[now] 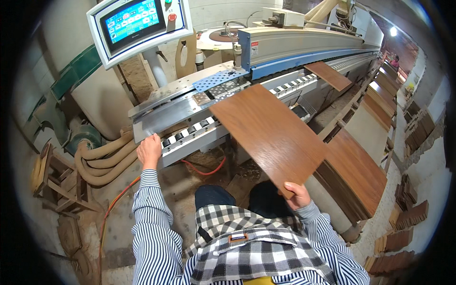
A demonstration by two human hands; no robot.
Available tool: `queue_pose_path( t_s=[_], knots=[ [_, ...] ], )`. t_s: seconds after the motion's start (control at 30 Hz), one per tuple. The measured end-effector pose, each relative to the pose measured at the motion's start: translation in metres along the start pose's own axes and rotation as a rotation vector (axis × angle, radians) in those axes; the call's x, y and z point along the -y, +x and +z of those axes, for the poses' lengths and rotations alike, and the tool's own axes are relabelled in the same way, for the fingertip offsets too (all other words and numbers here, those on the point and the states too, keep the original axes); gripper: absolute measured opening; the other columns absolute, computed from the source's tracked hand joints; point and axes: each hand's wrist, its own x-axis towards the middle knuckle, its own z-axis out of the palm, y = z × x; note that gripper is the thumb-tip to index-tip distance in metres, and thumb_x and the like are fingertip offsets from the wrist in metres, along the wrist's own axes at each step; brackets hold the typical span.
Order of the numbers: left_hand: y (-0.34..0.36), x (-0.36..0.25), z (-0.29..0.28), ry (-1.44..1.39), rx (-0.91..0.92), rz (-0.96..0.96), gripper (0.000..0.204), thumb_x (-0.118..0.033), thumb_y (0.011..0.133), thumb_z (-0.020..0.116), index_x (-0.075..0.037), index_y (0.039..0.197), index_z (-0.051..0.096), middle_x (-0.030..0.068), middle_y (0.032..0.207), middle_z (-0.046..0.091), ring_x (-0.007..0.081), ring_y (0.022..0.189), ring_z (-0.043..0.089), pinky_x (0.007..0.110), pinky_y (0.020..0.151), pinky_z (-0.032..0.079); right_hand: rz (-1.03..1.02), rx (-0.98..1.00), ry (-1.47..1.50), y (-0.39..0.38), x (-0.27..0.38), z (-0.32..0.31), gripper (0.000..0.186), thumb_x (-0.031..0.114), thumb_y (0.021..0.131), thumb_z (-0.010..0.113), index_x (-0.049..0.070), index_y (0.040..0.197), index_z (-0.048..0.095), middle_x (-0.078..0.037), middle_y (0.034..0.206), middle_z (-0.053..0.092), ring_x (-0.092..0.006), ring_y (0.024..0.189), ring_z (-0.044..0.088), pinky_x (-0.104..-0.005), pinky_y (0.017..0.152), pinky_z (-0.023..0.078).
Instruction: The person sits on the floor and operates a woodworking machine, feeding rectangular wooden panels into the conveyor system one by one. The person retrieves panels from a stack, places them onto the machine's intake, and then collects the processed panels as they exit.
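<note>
My right hand (298, 195) grips the near corner of a brown wood-grain panel (273, 135). The panel slants away to the left, its far corner over the roller rail (190, 129) of a long edge-banding machine (304, 45). At the near end of that rail, my left hand (149, 149) is closed with curled fingers against the metal edge; whatever is inside the fingers is hidden. Farther along the machine, a second wood-grain panel (328, 75) sticks out from under the long blue-edged beam.
A control screen (134, 23) stands at upper left. Stacked panels (356, 166) lie on a roller conveyor at right, with more piles (411, 216) along the wall. Thick hoses (102, 164), a wooden stool (61, 180) and an orange hose (114, 202) are at left.
</note>
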Motion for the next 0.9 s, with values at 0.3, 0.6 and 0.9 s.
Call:
queue_pose_path(
  t_s=[0.3,0.6,0.9],
  knots=[
    [0.001,-0.003,0.001,-0.004,0.010,0.007,0.041,-0.035,0.086,0.040,-0.006,0.079,0.067,0.0209,0.077,0.062,0.0376,0.075,0.061,0.045,0.072,0.046,0.322,0.456,-0.149,0.080,-0.051,0.101,0.032,0.019,0.080,0.065,0.004,0.106,0.054,-0.005,0.093,0.059,-0.0124,0.083,0.057,-0.0247,0.069,0.047],
    [0.000,-0.004,-0.003,-0.009,-0.012,0.014,0.041,-0.035,0.086,0.040,-0.005,0.076,0.067,0.0211,0.075,0.062,0.0378,0.073,0.061,0.046,0.069,0.047,0.301,0.597,-0.381,0.098,-0.091,0.153,0.028,0.019,0.083,0.062,-0.002,0.100,0.057,-0.009,0.092,0.062,-0.0131,0.076,0.059,-0.0224,0.065,0.049],
    [0.001,-0.003,0.001,0.003,-0.004,0.015,0.041,-0.034,0.085,0.040,-0.005,0.077,0.067,0.0214,0.076,0.062,0.0382,0.073,0.060,0.047,0.069,0.046,0.190,0.458,-0.313,0.087,-0.109,0.156,0.025,0.021,0.087,0.056,-0.003,0.086,0.063,-0.007,0.073,0.063,-0.0096,0.060,0.057,-0.0198,0.056,0.046]
  ],
)
